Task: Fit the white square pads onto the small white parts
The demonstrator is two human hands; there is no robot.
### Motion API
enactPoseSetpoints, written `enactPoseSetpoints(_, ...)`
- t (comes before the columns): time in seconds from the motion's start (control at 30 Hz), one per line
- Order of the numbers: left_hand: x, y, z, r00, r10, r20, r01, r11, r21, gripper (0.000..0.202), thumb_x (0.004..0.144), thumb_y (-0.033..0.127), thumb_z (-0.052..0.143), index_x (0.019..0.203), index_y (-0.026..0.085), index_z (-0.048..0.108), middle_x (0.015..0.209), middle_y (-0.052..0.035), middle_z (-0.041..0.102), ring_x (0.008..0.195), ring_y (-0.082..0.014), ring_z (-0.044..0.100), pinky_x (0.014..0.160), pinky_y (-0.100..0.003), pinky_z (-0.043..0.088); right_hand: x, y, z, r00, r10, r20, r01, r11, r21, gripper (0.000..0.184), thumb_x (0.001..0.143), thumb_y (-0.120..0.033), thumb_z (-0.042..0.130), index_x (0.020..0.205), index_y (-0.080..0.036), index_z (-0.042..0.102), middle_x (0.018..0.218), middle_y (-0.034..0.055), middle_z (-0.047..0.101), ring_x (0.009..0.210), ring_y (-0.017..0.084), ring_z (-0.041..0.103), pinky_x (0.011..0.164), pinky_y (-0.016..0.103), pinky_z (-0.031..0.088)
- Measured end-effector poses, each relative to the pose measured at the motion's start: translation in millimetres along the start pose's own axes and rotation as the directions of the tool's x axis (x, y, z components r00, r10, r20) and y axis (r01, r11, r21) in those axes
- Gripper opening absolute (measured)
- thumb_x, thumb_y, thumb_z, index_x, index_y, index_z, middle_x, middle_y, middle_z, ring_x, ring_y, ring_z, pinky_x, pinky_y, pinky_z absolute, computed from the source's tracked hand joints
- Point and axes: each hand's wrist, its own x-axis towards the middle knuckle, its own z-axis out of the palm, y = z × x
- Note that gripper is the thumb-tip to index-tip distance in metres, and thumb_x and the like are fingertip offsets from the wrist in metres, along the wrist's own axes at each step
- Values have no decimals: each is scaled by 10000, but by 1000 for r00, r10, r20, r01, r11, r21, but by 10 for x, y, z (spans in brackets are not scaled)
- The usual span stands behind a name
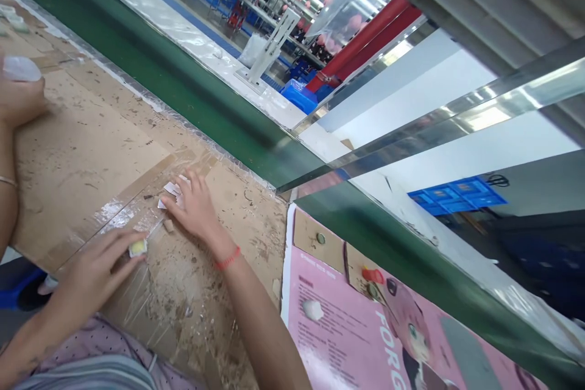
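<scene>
My left hand (103, 265) is closed, pinching a small white squarish piece with a yellow middle (138, 248) between thumb and fingertips, just above the cardboard-covered table (114, 134). Ahead and to its right, my right hand (194, 207), with a red string around the wrist, has its thumb and fingers around some white paper pieces (176, 190) at the table surface. The fingers partly cover these pieces, so their full shape is hidden. A small brown scrap (169, 226) lies beside my right thumb.
At the left edge, another person's hand (22, 97) holds a translucent white object (21, 69). A green belt (183, 100) runs diagonally beyond the table. A pink printed mat (329, 341) lies to the right, bearing a white lump (313, 309). A metal post (388, 146) slants across.
</scene>
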Motion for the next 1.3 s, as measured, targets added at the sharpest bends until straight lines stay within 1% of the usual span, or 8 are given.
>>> enactPoseSetpoints(0.1,-148,97,116,998,64,-10,-65,997,-33,281,1067,462,529,1235,310,695,1109,9,762,960,-163,775,841,-207,569,324,-18,194,997,14,72,-16,999,34,559,953,-600,706,1355,-211,685,1539,125,593,1481,352,466,1251,544,355)
enactPoseSetpoints(0.23,-207,94,144,997,76,-27,-76,997,-13,261,1066,430,545,1244,301,686,1109,9,759,967,-156,767,874,-216,551,155,29,272,997,-24,72,20,999,51,268,974,-426,725,1125,-205,732,1328,92,705,1364,280,547,1204,446,408)
enactPoseSetpoints(0.3,-203,107,147,997,80,-13,-81,996,-35,243,1060,402,558,1234,297,691,1102,7,760,952,-156,765,858,-212,554,-51,74,263,998,-41,50,38,998,58,139,1022,-322,646,1023,-204,720,1207,89,728,1268,238,594,1153,392,454)
enactPoseSetpoints(0.57,-354,448,383,966,177,187,-147,975,-165,383,1071,239,463,1405,351,613,1134,-11,736,1006,-176,729,894,-255,576,-1294,93,-81,996,-60,-69,62,998,29,172,1072,-262,530,996,-215,677,1014,73,740,1104,232,639,1053,449,568)
enactPoseSetpoints(0.77,-399,589,562,932,270,242,-229,956,-184,457,1022,135,468,1427,302,598,1140,-27,744,1028,-205,697,965,-297,531,-2032,-98,-342,986,43,-161,-52,998,-48,181,1084,-340,544,1144,-251,691,1248,89,733,1388,306,528,1104,589,520)
enactPoseSetpoints(0.83,-378,593,571,924,315,218,-282,944,-168,428,1023,148,476,1418,267,588,1136,-26,746,1035,-208,681,976,-300,500,-2155,-226,-367,960,131,-249,-153,986,-72,177,1090,-306,533,1155,-255,689,1225,88,721,1326,294,554,1065,552,536)
enactPoseSetpoints(1.03,-316,640,566,911,312,269,-286,949,-130,379,1012,185,500,1382,244,555,1130,-18,719,1071,-237,610,1010,-338,408,-2187,-539,-190,855,326,-404,-418,893,-165,278,1112,-387,485,1121,-212,701,1030,94,704,990,247,617,855,416,560)
enactPoseSetpoints(1.3,-315,692,578,901,328,285,-319,944,-81,315,1066,259,477,1370,223,555,1124,-21,741,1038,-231,650,963,-358,430,-2031,-461,-75,793,334,-509,-439,893,-97,140,1086,-243,557,1050,-180,676,973,76,690,937,203,615,828,343,567)
